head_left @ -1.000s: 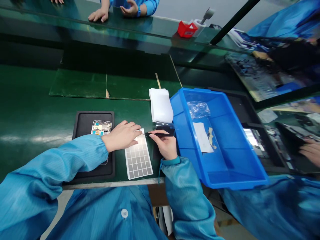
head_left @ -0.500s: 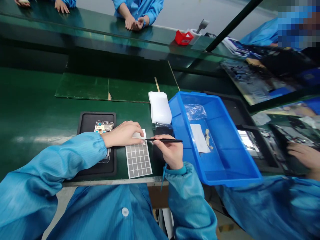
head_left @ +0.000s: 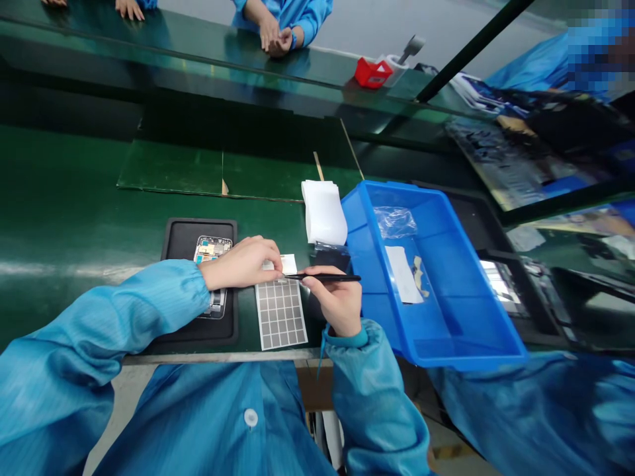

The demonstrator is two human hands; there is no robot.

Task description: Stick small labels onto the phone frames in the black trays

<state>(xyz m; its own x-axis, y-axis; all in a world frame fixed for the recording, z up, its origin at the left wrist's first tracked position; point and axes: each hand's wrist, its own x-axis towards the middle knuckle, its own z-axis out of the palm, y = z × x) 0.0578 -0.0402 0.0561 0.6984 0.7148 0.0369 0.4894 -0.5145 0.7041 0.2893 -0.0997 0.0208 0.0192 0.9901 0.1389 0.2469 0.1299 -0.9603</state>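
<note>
My right hand (head_left: pixel 336 301) grips a pair of black tweezers (head_left: pixel 330 277) pointing left. Their tip meets the fingertips of my left hand (head_left: pixel 245 262), over the upper part of a white sheet of grey square stickers (head_left: pixel 282 317). The left fingers are curled and pinched together; what is between them is too small to make out. Under my left wrist lies an opened phone (head_left: pixel 213 248) with its inner parts bare, partly covered by my sleeve. It rests in a black tray (head_left: pixel 179 233).
Right of my hands stands a blue bin (head_left: pixel 441 291) holding paper and clear plastic. White sheets (head_left: pixel 325 211) and a black packet (head_left: pixel 330 254) lie beside it. Across the bench are a co-worker's hands (head_left: pixel 275 38) and a red box (head_left: pixel 372 73). Another blue sleeve is at right.
The view has shifted slightly, moving the scene rightward. Relative to the sticker sheet, my hands and the tweezers have moved a little left. The neighbour's hand at right has gone from sight.
</note>
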